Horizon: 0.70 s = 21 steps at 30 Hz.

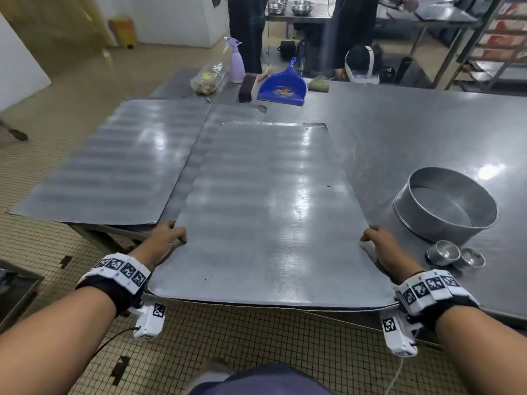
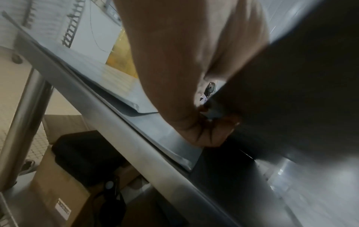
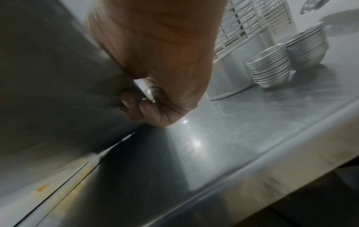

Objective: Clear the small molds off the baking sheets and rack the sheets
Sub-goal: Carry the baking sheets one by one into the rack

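Observation:
A large bare baking sheet (image 1: 265, 212) lies lengthwise in front of me, its near end past the table edge. My left hand (image 1: 168, 238) grips its left edge and my right hand (image 1: 379, 240) grips its right edge. In the wrist views the left hand (image 2: 205, 132) and right hand (image 3: 147, 107) have fingers curled under the sheet's dark underside (image 3: 48, 76). Another sheet (image 1: 94, 166) lies at the left, with a further one (image 1: 199, 143) beneath between them. Two stacks of small metal molds (image 1: 456, 253) stand on the table at the right, also seen as small metal molds (image 3: 272, 67).
A round metal cake tin (image 1: 445, 203) stands right of the sheet beside the molds. At the table's far edge are a blue dustpan (image 1: 282, 86), a purple spray bottle (image 1: 236, 61) and a plastic bag (image 1: 205, 81). People stand behind. A rack (image 1: 496, 38) is at the far right.

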### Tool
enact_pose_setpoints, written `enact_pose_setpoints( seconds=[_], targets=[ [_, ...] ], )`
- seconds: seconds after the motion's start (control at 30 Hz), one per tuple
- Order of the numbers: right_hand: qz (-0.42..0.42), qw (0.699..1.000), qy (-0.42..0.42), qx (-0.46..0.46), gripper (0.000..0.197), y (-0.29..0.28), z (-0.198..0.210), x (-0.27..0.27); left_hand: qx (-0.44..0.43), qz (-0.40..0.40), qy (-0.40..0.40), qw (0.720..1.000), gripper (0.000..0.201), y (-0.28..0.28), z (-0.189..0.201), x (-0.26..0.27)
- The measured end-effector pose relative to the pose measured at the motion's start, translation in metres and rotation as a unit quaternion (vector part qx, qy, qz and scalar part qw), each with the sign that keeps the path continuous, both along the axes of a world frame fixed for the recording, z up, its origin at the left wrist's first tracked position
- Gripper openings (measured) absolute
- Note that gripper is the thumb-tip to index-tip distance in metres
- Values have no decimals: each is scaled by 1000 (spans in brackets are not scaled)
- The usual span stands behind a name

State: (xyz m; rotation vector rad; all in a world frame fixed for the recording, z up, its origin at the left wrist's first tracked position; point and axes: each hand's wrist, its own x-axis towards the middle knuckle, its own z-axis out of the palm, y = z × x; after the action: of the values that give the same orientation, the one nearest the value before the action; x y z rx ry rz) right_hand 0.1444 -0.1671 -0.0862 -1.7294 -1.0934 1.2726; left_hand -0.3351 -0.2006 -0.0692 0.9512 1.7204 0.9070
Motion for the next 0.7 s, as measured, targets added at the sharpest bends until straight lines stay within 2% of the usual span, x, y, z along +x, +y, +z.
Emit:
enact_pose_setpoints(
  seconds=[0.03, 0.07, 0.13, 0.17, 0.27, 0.3, 0.33, 0.43, 0.5, 0.6, 0.7],
  targets=[
    [3, 999, -34, -9, 10, 5, -4, 1, 13, 3, 4, 1000, 32, 1, -2, 4],
    [1, 998, -54, -11, 20, 7, -7, 2, 22, 0, -2, 1000, 36, 2, -6, 8],
    [-8, 997, -71, -9, 53, 10, -16, 5, 18, 20, -26, 999, 16, -2, -7, 8],
    [2, 995, -101, -9, 62, 11, -18, 6, 19, 20, -18, 999, 11, -4, -6, 8],
    [31, 988, -151, 1, 63, 11, -18, 7, 23, 7, 25, 999, 59, 0, -19, -4],
    [38, 986, -163, 3, 64, 9, -12, 4, 29, 8, 26, 999, 65, 1, -17, -5],
    [45, 984, -175, 10, 62, 10, -11, 3, 38, 2, 21, 999, 60, 3, -17, -6],
    [53, 977, -205, 15, 49, 9, -6, -5, 37, -7, 38, 999, 18, 7, -9, -4],
    [44, 977, -209, 21, 48, 8, -6, -9, 47, -12, 51, 998, 5, 10, -5, -3],
    [27, 980, -196, 20, 57, 11, -11, -12, 48, -21, 50, 997, 13, 20, -10, -14],
    [22, 980, -199, 21, 45, 10, 0, -25, 52, -31, 38, 997, 29, 33, -12, -28]
  ],
)
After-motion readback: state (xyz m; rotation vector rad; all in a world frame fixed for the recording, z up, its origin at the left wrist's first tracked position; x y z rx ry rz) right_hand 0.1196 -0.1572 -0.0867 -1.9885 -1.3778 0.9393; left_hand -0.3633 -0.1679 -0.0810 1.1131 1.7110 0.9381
